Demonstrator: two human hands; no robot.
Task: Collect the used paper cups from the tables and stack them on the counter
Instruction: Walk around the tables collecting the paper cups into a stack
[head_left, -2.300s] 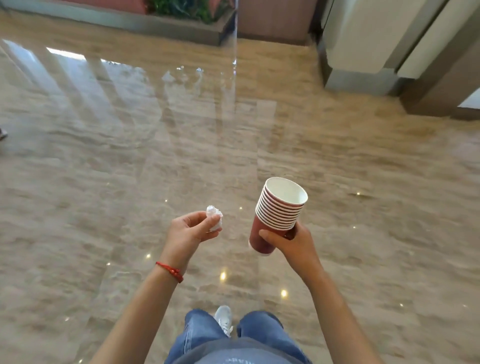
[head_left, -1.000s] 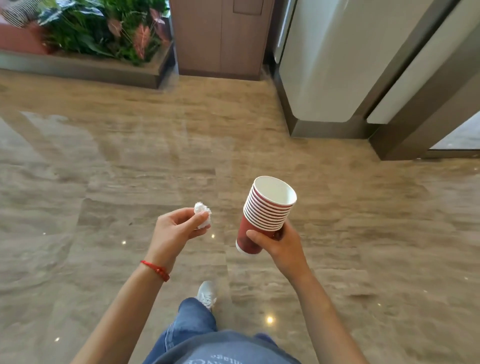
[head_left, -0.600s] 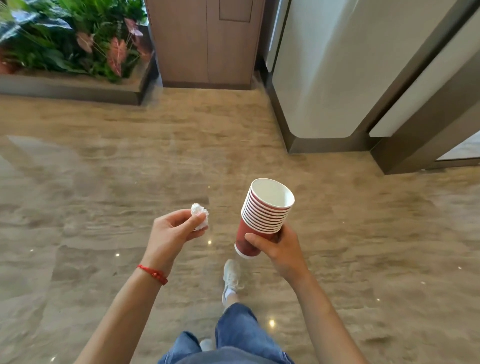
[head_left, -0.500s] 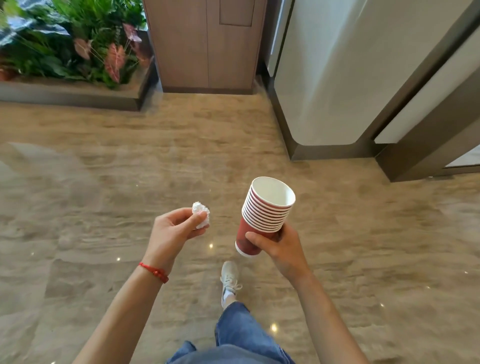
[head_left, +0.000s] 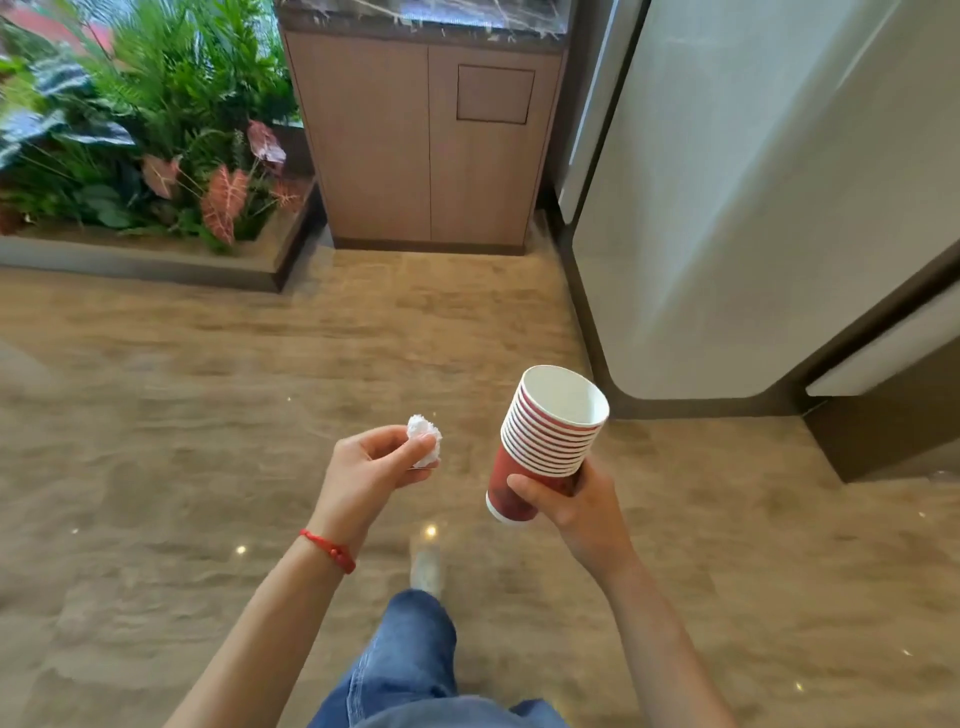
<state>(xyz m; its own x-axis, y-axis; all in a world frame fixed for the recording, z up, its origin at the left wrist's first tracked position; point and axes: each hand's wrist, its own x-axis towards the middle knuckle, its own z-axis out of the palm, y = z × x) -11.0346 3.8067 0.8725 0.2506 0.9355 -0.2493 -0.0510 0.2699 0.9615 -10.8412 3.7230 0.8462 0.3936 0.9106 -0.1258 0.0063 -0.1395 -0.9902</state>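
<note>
Cups stay gripped in right hand, left hand still pinching tissue; cabinet now nearer.

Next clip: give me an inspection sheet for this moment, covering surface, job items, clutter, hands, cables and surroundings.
Surface: glossy beige stone floor; dark marble counter top ahead on a wooden cabinet.
Job's things: nested stack of red paper cups, tilted, top cup looks empty.
Clutter: crumpled white paper ball.
Hands: right hand grips the stack near its base; left hand pinches the paper ball.
Cables: nothing seen.
Surroundings: planter of green and pink leaves at left; pale grey wall panel at right.
</note>
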